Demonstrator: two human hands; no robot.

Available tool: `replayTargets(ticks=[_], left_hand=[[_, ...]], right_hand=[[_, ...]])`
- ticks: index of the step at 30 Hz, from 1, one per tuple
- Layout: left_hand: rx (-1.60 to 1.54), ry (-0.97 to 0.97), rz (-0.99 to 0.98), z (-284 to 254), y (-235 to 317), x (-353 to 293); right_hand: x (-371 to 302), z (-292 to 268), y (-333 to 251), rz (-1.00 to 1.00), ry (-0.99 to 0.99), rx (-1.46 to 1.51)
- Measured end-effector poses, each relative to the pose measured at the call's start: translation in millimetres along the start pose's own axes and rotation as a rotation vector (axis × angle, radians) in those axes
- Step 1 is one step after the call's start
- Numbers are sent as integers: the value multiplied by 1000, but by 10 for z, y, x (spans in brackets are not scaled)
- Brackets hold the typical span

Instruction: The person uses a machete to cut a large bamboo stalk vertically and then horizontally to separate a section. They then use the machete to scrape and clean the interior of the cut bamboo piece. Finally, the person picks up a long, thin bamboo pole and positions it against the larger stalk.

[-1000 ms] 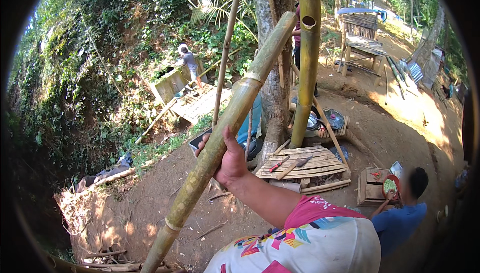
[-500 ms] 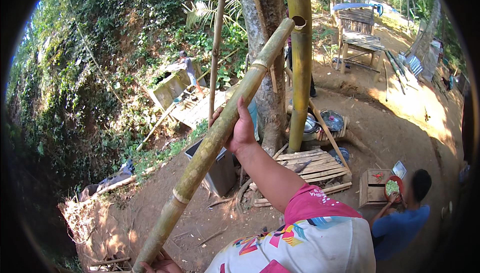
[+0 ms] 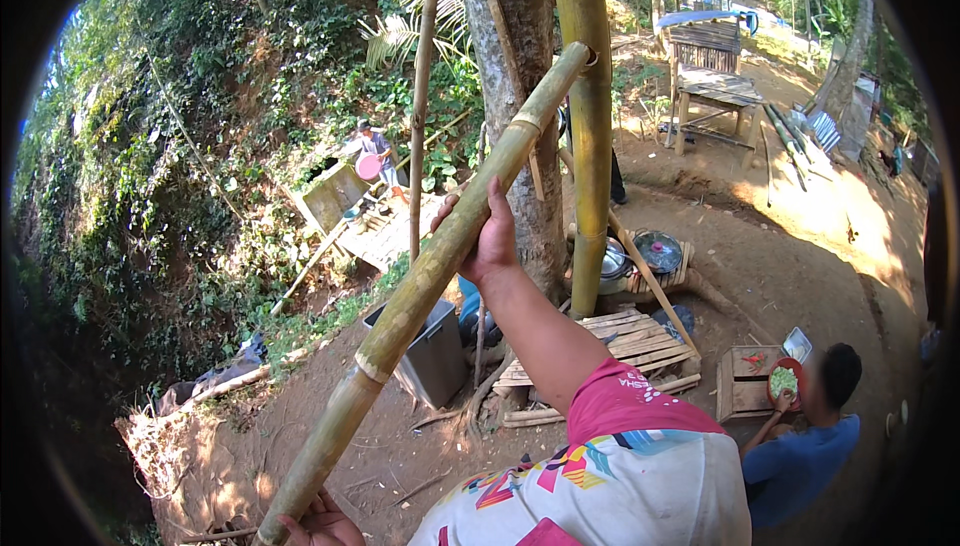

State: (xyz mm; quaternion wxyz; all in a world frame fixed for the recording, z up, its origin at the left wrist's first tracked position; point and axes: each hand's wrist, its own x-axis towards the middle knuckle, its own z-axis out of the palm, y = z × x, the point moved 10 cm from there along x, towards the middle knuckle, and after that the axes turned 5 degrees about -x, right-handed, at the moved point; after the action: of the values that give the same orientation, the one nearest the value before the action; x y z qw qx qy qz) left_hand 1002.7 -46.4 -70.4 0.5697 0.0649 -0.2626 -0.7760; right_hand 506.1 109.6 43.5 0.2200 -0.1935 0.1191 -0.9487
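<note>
A long, pale green-brown bamboo pole (image 3: 405, 321) slants across the middle, rising from the lower left to the upper right. My right hand (image 3: 490, 241) is wrapped round it from beneath at mid-length, thumb on the near side and fingertips showing past the far side. Low at the frame's bottom, my left hand (image 3: 322, 526) grips the pole's lower end, partly cut off by the edge. The upper end overlaps a thick upright bamboo post (image 3: 588, 136); whether they touch I cannot tell.
A tree trunk (image 3: 510, 56) stands behind the pole, beside a grey bin (image 3: 432, 356) and a slatted bamboo platform (image 3: 640, 341). At right, a person in blue (image 3: 805, 456) holds a red bowl (image 3: 784, 401). Farther back are pots (image 3: 658, 248) and a bamboo bench (image 3: 715, 86).
The pole's upper end has shifted slightly left and down with my right hand, and the whole view has moved a little. A distant person now shows a pink basin.
</note>
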Motion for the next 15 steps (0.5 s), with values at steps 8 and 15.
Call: replayTargets(ticks=[8,15], left_hand=[[17,-6,124,126,193,22],[83,-136,231,496,487,23]], right_hand=[[67,57,-39,-7,10,77],[71,279,-175,-71,-79,118]])
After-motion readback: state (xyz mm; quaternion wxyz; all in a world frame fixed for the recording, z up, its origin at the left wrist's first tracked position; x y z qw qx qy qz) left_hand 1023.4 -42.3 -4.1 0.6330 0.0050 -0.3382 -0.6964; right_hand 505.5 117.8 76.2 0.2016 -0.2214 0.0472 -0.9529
